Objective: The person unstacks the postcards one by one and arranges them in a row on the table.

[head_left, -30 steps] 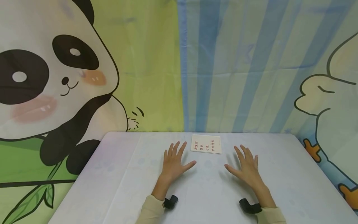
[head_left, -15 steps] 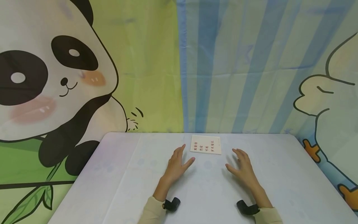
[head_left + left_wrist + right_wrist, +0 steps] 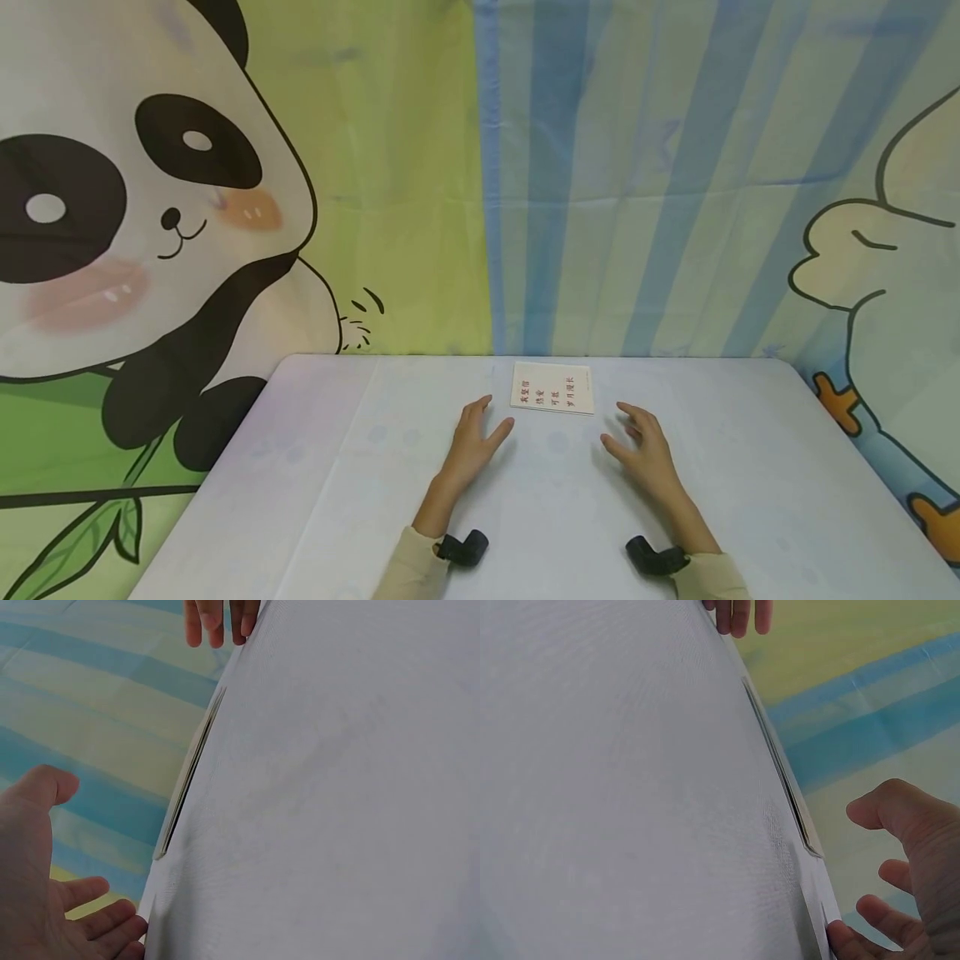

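A thin cream booklet printed with columns of red characters lies flat near the far edge of the table. In the left wrist view the booklet is seen edge-on, with layered edges. My left hand is held to its near left, fingers loosely bent and thumb apart, holding nothing. On the near right, my right hand mirrors it, its fingers slightly curved and thumb spread. Both hands are apart from the booklet, palms turned toward each other. The right wrist view also shows the booklet between the hands.
A white cloth-covered table spreads under both hands. Behind it hangs a curtain with blue stripes and a printed panda. Black cameras are strapped to the left wrist and the right wrist.
Both hands have drawn back slightly toward the person, and their widely spread fingers have relaxed and come together. The booklet has stayed in place.
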The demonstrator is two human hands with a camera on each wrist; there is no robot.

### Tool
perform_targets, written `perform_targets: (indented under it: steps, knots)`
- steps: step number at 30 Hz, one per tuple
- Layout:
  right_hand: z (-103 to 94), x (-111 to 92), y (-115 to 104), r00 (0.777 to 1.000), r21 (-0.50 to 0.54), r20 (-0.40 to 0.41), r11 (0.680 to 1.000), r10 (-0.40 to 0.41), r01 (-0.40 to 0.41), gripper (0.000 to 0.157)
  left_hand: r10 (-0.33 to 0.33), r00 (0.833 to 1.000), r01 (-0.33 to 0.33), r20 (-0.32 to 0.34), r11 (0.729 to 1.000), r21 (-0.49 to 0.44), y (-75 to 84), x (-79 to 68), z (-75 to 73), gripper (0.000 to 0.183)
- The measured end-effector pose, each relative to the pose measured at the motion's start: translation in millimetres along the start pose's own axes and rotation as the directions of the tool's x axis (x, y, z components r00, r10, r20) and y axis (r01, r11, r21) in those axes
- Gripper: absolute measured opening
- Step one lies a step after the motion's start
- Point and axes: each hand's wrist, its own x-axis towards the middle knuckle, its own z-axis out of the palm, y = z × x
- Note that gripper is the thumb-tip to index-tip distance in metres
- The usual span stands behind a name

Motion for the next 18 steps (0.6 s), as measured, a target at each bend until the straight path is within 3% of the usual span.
perform_targets:
  steps: [9, 18]
  knots:
    - [5.0, 3, -6, 0.998, 0.063, -0.004, 0.996, 0.066, -0.066, 0.060, -0.015, 1.000, 0.014, -0.024, 0.999, -0.043, -2.9, 5.0, 5.3, 0.066]
    - [14.5, 7, -5, 0.997, 0.090, 0.019, 0.993, 0.075, -0.076, 0.057, 0.000, 1.000, 0.000, -0.027, 1.000, -0.010, -1.8, 7.5, 8.8, 0.065]
